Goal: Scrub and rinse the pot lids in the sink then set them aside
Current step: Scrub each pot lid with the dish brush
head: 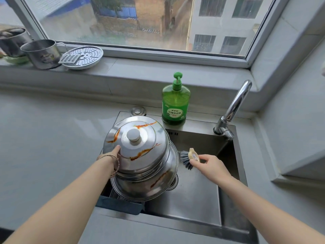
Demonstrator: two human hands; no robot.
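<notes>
At the left of centre, my left hand (115,159) grips the near-left rim of the top lid (139,147), thumb on its dome and the fingers hidden under the edge. That lid sits nested on a wider lower lid (153,185), and the stack stands tilted over the left end of the sink (198,196). Both are stainless steel streaked with orange-red sauce. I judge them stiff, fairly light, and likely to turn slippery once wet and soapy, so they could slide off each other. The rim gives me leverage for tipping. The knob (133,135) at the crown looks the surer hold for lifting one away. Just right of the stack, the brush (190,158) points its dark bristles towards the lids without touching them. My right hand (209,163) pinches its pale handle, well apart from my left.
</notes>
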